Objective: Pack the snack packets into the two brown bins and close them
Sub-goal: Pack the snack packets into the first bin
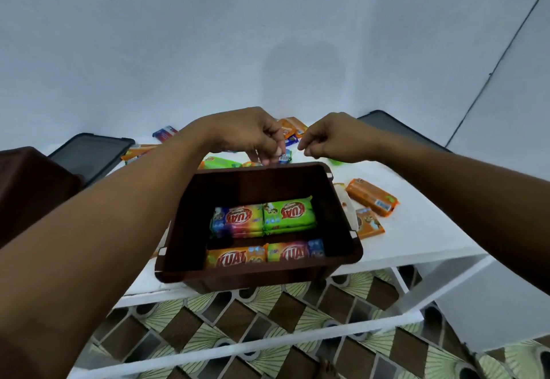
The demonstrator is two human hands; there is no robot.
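Note:
An open brown bin (339, 209) stands at the table's near edge. Several Kuat snack packets (288, 215) lie in two rows inside it. Just beyond its far rim, my left hand (247, 134) pinches the end of a small blue and green packet (285, 157). Beside it my right hand (333, 139) is curled, thumb and forefinger together with nothing visible between them; a green packet's edge (336, 162) shows under the palm. Loose orange packets (372, 197) lie on the table to the right, others behind my hands. A second brown bin (26, 188) sits at the far left.
Two dark lids lie at the back of the white table (416, 229), one at the left (89, 155) and one at the right (395, 127). A white wall rises close behind. Patterned floor (268, 319) shows below the table's front edge.

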